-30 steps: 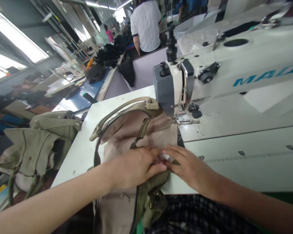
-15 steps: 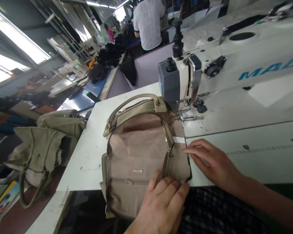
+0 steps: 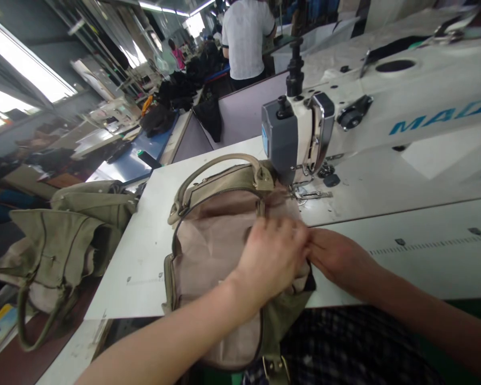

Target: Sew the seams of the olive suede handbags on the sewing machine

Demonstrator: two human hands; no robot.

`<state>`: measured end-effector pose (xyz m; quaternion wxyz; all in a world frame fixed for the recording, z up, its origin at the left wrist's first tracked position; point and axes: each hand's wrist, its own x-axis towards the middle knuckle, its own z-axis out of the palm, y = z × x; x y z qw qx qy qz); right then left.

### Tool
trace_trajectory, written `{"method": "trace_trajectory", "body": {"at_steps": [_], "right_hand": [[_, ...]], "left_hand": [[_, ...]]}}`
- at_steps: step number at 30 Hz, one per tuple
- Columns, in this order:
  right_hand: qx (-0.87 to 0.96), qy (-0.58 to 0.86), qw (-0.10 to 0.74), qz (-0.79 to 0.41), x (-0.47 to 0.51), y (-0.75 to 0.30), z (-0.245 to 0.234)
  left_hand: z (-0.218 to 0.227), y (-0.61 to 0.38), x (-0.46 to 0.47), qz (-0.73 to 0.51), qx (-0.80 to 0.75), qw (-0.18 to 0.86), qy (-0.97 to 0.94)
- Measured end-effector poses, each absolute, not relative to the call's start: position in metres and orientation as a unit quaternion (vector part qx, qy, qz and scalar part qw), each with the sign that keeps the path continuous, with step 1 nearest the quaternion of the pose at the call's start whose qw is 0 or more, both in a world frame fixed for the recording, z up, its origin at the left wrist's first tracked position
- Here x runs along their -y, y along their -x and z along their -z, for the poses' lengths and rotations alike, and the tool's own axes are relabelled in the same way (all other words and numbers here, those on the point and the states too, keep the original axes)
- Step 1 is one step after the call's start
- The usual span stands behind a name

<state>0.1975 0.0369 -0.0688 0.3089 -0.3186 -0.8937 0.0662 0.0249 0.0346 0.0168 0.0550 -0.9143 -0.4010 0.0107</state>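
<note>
An olive handbag (image 3: 212,251) lies on the sewing table with its zip opening spread and its pinkish-beige lining showing. Its carrying handle arches at the far side, and a buckled strap hangs over the near table edge. My left hand (image 3: 274,256) reaches across the bag, fingers curled closed on the lining at its right side. Beside it, my right hand (image 3: 332,254) pinches the same right edge; its fingertips are partly hidden behind the left fingers. Just beyond both hands, the sewing machine's presser foot (image 3: 304,193) stands at the bag's far right corner.
The sewing machine head (image 3: 282,133) rises behind the bag, its arm running right. More olive bags (image 3: 64,240) are piled at the left. A person in a white shirt (image 3: 246,43) stands farther back, near black cloth (image 3: 176,91) heaped on another table.
My left hand has moved up and right from the near side of the lining to meet my right hand, whose fingers have closed. A buckled strap has come into view at the near edge.
</note>
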Motion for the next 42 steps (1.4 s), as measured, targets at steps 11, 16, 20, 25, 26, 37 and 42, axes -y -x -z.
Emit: {"method": "trace_trajectory", "body": {"at_steps": [11,16,20,25,26,37,42], "right_hand": [[0.883,0.325,0.337,-0.026,-0.024,-0.200,0.082],[0.886,0.323,0.332,-0.020,-0.022,-0.199,0.076],[0.883,0.327,0.337,-0.017,-0.021,-0.196,0.076],[0.886,0.335,0.320,-0.022,-0.020,-0.198,0.079],[0.887,0.334,0.317,-0.025,-0.020,-0.199,0.079],[0.883,0.327,0.334,-0.050,-0.022,-0.198,0.082],[0.899,0.324,0.285,-0.078,-0.007,-0.203,0.075]], "left_hand": [[0.030,0.016,-0.078,-0.079,0.352,-0.003,0.933],[0.032,0.013,-0.078,-0.063,0.370,-0.061,0.925],[0.032,0.014,-0.080,-0.050,0.373,-0.070,0.924],[0.035,0.014,-0.080,-0.042,0.373,-0.082,0.923],[0.035,0.014,-0.080,-0.043,0.372,-0.085,0.923],[0.036,0.011,-0.083,-0.032,0.375,-0.116,0.919],[0.034,0.011,-0.083,-0.034,0.366,-0.121,0.922]]}}
